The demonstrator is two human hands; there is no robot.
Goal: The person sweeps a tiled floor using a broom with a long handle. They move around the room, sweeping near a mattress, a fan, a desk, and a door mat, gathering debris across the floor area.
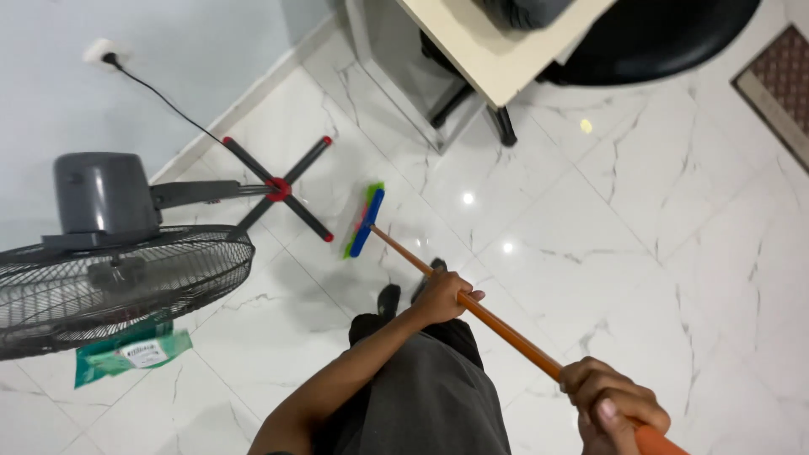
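Observation:
I hold a broom by its long orange handle (pixel 506 331) with both hands. My left hand (pixel 444 296) grips the handle at its middle, and my right hand (pixel 611 404) is closed around its upper end at the lower right. The blue and green broom head (pixel 364 221) rests on the white marble floor (pixel 640 219), just right of the fan's cross-shaped base (pixel 278 189). My dark shoes (pixel 389 297) and grey shorts show below my left arm.
A grey standing fan (pixel 109 253) with a wire cage fills the left side; its cord runs to a wall socket (pixel 103 52). A green packet (pixel 131 354) lies under the fan. A beige table (pixel 497 42) and a black chair (pixel 666 38) stand at the top, a brown mat (pixel 779 80) at right.

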